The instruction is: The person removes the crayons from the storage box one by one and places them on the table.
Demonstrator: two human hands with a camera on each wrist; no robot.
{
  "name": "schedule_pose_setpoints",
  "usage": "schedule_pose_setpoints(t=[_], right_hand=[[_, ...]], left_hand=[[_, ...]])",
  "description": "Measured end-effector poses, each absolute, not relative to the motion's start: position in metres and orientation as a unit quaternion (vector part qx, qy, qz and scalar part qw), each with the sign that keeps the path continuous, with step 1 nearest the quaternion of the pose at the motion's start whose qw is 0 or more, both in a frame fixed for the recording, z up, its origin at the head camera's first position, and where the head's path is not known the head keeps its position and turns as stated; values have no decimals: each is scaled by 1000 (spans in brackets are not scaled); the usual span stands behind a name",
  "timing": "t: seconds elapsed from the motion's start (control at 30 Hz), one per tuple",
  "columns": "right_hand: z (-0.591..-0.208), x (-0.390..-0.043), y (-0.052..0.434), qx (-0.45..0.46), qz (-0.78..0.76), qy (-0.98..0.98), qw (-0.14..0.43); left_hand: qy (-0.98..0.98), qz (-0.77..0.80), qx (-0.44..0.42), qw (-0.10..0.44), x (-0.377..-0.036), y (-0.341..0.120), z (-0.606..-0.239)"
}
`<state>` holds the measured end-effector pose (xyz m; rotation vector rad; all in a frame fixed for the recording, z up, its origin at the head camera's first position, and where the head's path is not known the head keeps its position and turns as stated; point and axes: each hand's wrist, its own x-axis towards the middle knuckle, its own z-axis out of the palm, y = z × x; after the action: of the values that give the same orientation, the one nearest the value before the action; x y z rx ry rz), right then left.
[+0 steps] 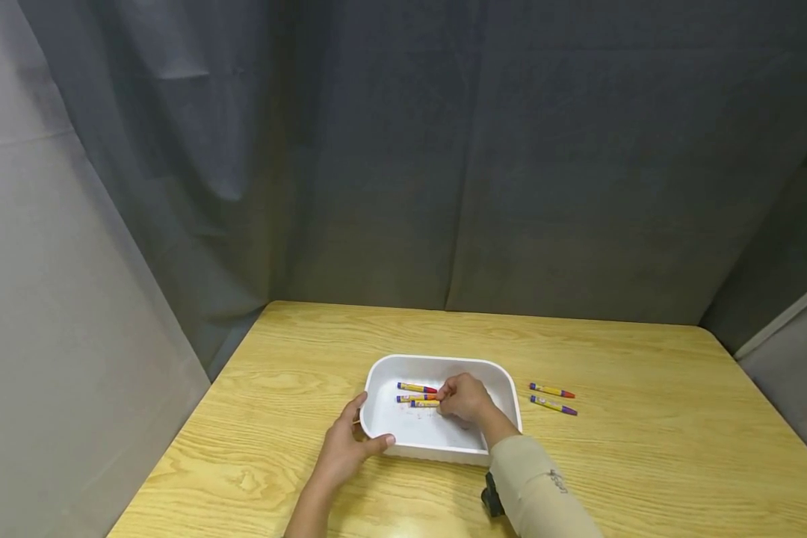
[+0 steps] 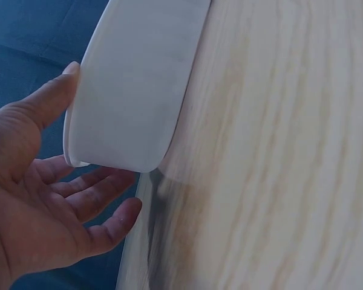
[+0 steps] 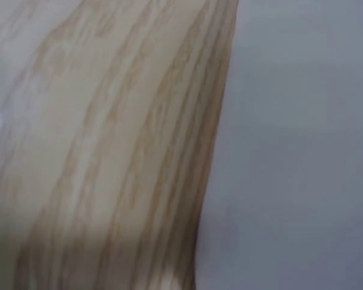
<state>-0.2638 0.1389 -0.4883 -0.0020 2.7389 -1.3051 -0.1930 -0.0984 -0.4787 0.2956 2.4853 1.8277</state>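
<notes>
My left hand (image 1: 347, 447) gripping the white tray (image 1: 437, 451) by its left end, thumb on rim, my right hand (image 1: 467, 400) inside, fingers bent by three crayons (image 1: 412, 399) on tray floor, can't tell if pinching one, two more crayons (image 1: 554, 406) right of tray on wood table (image 1: 276, 359), dark curtain (image 1: 545, 164) behind.

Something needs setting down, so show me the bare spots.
Free: table left of the left hand, the strip between tray and curtain, and table right of the two loose crayons. Crowded: the tray's middle, where three crayons lie by the right hand.
</notes>
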Motion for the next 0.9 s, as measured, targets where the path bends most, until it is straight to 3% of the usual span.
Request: schedule_pose_setpoints(t=[0.3, 0.47, 0.9], right_hand=[[-480, -260, 140, -34, -388, 920, 45], [-472, -256, 140, -78, -378, 923, 12], [-458, -239, 152, -118, -433, 893, -30]], left_hand=[[796, 597, 94, 24, -193, -99, -480], [796, 597, 97, 20, -194, -99, -480], [796, 598, 96, 23, -192, -98, -478]])
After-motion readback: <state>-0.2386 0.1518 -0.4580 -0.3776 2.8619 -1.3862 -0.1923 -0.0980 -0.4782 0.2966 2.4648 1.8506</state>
